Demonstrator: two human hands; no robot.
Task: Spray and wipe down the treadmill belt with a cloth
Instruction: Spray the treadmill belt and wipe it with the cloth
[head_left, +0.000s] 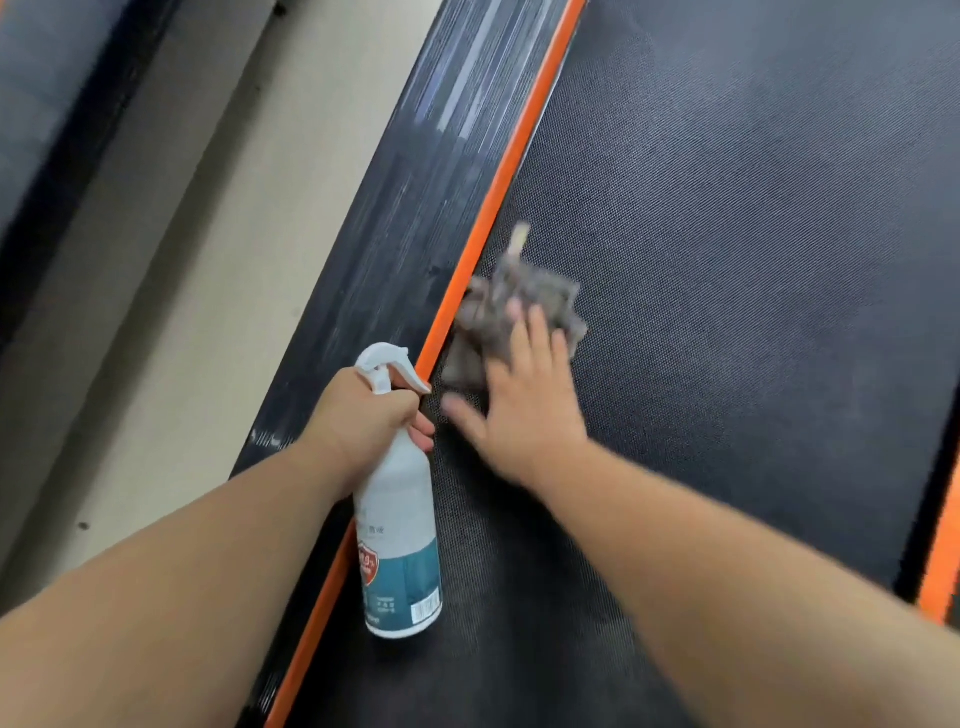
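A: What are you holding?
B: My left hand (363, 415) grips the spray bottle (400, 519) by its neck.
A: And to its right?
B: My right hand (524, 405) lies flat, pressing the cloth (514, 301) onto the belt (727, 260), just beside the orange strip (498, 176).

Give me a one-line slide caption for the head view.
Right hand presses a grey cloth onto the treadmill belt beside its orange strip, while the left hand grips a spray bottle.
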